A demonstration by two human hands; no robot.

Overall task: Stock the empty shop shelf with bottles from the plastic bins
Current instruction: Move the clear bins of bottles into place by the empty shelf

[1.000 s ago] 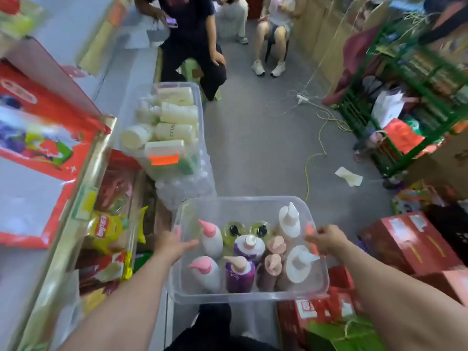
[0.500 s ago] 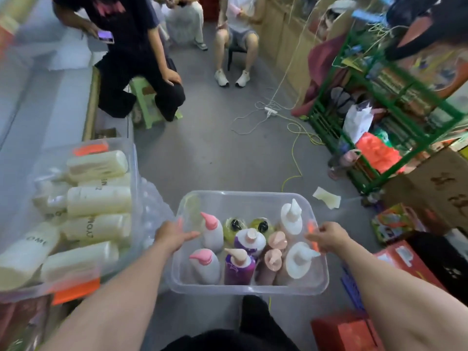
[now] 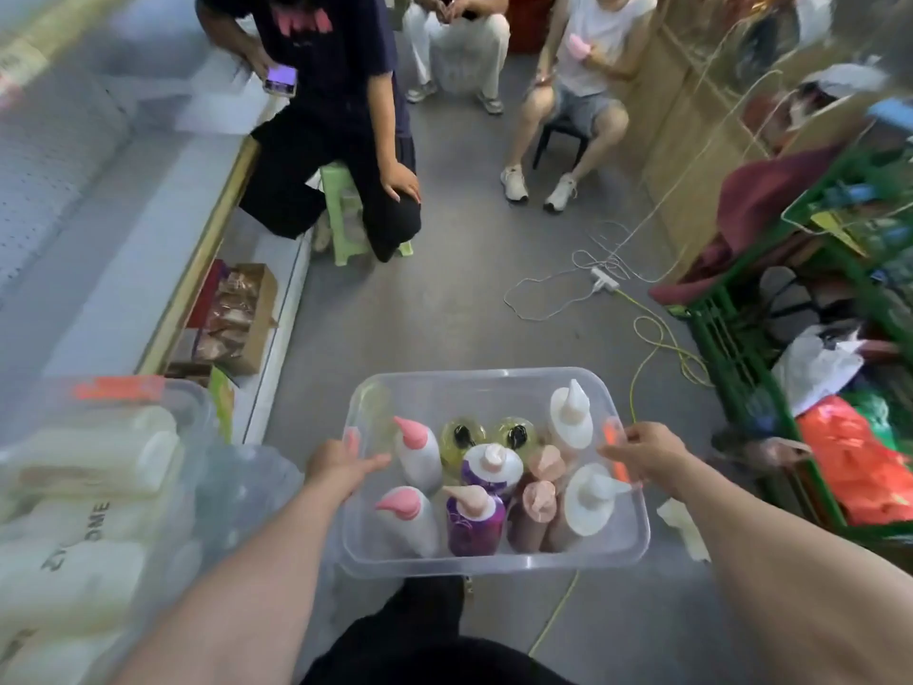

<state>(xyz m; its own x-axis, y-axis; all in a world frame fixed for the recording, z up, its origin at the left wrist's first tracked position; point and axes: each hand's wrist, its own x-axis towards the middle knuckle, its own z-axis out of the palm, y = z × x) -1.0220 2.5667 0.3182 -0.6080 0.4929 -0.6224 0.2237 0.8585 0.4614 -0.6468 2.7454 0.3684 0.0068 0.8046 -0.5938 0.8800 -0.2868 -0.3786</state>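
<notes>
A clear bin (image 3: 494, 563) hangs in the lower middle of the frame, above the grey floor (image 3: 444, 313), carried between both hands. The left hand (image 3: 341, 462) takes the bin's left rim. Its thumb lies over the rim and points inward toward a pink-capped bottle; the other fingers cannot be made out against the wall. Its grip is closed round that rim. The right hand (image 3: 647, 454) takes the right rim at an orange latch (image 3: 612, 437), with the fingers curled over the edge, so this grip is closed on the bin too.

Inside, the bottles (image 3: 474, 516) stand upright and close together. Two white ones with pink caps are on the left and two purple ones are in the middle. Two yellow ones with black caps stand behind, and brownish and white ones are on the right.

At the lower left edge of the frame, blurred, is a second bin (image 3: 195, 402) filled with cream bottles (image 3: 89, 467) lying on their sides. The grey shelf (image 3: 74, 190) runs along the upper left of the frame, well apart from the carried bin.
</notes>
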